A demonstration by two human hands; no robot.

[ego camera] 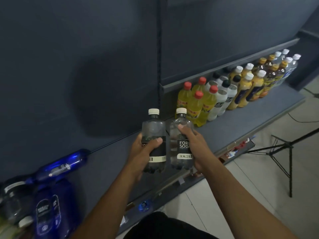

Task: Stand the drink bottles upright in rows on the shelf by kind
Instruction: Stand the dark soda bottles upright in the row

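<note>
Left soda bottle and right soda bottle are both clear ribbed plastic with white screw caps and black labels. They're upright, side by side, over the front of the flat grey shelf. Left hand is wrapped round one, right hand round the other. Further along stand rows of yellow bottles with red caps. Glossy blue bottles sit jumbled at the left.

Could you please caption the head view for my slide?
Left hand and right hand hold two soda bottles upright near yellow bottles on the shelf.
</note>
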